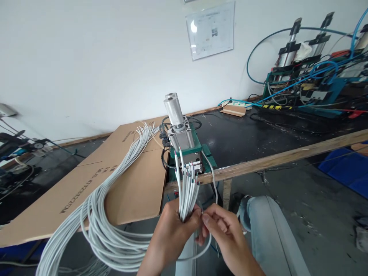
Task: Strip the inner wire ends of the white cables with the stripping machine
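Note:
My left hand [177, 229] is wrapped round a bundle of white cables [188, 195], whose ends point upward and show small coloured wire tips. Just to its right, my right hand [220, 226] pinches a single white cable [207, 245] near its end, thumb against index finger. Beyond the bundle's tips stands a small machine [184, 140] with a silver cylinder on a green base, at the table's edge. The rest of the cables [115, 237] loop down to the left, over flat cardboard and past the table edge.
Flattened cardboard [138, 180] lies on the left of the black table [230, 134]. More machines [313, 76] with blue hoses stand at the back right, near a power strip [237, 103]. A jeans-clad leg [273, 234] is at the lower right.

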A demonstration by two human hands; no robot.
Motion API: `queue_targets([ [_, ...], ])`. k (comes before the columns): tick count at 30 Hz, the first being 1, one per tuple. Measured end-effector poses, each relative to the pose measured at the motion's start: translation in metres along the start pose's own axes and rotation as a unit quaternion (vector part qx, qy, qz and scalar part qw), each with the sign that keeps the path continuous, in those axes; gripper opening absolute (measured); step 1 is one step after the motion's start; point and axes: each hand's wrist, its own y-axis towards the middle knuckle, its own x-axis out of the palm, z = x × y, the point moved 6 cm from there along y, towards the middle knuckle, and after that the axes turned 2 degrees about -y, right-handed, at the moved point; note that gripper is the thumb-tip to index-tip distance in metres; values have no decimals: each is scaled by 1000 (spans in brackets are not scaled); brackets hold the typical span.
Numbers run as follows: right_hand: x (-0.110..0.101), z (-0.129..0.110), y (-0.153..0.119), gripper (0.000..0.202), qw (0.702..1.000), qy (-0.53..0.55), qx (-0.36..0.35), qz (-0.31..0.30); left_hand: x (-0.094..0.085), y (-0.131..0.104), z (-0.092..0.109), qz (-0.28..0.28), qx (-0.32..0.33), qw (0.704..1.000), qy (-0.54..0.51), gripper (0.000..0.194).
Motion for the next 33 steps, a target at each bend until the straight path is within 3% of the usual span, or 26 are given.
queue_targets([
  [5,16,20,-4,38,994,93,4,65,-1,-1,-4,13,-13,998,-58,32],
  [12,19,34,-4,42,989,93,6,116,-3,-1,-20,50,-5,994,-94,45],
  [17,17,29,-1,40,988,96,1,120,-5,0,-23,67,-3,993,-101,44],
  [21,15,18,0,43,991,26,6,130,-6,0,-21,83,-16,992,-97,42],
  [25,7,8,-1,44,990,-56,13,130,-8,1,-17,94,-4,995,-18,44],
  [27,-3,2,-3,36,985,-115,-22,130,-11,1,-13,98,8,995,17,46],
  [29,-12,-11,-6,22,964,-208,-131,107,-15,1,-11,110,11,993,32,47],
  [30,-12,-18,-9,17,940,-264,-202,82,-18,2,-11,117,6,993,31,47],
  [33,-8,-28,-19,24,834,-425,-352,19,-21,4,-13,111,-15,994,7,48],
])
